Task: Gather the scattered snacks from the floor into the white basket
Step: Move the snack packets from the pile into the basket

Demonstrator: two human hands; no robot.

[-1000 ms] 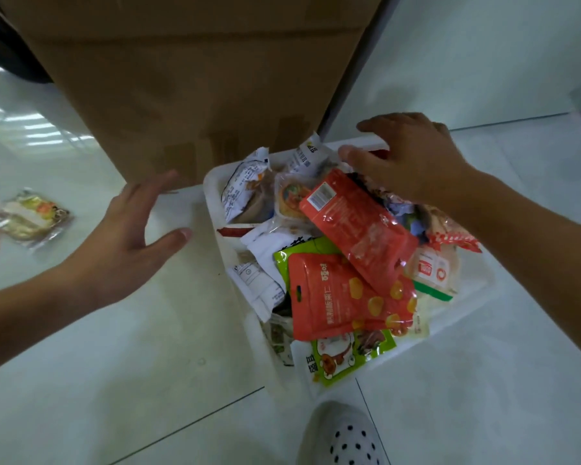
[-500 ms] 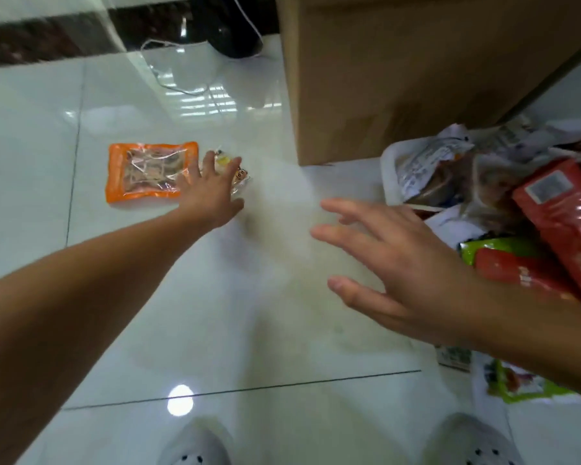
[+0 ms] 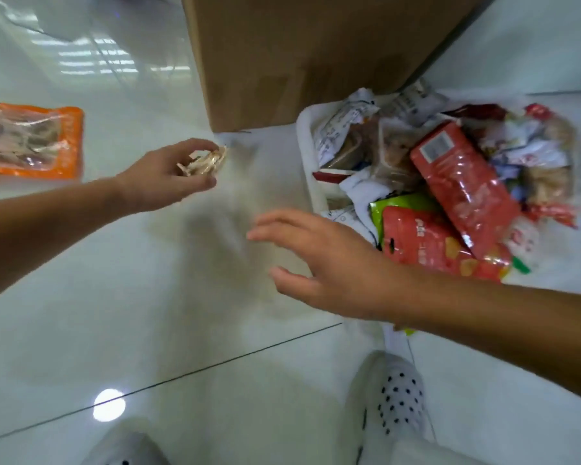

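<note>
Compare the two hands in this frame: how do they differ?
The left hand pinches a small snack packet; the right hand holds nothing. The left hand's fingers are curled; the right hand's are spread and straight. Both are over the floor beside the white basket.

just one head cam, wide-angle, looking steeply down and forward at the floor (image 3: 168,297), pretty close up

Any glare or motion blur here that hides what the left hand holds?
Head view: a round glare spot on the floor, well below the left hand; motion blur smears the small packet it pinches, so its label is unreadable; the orange packet is soft too.
</note>
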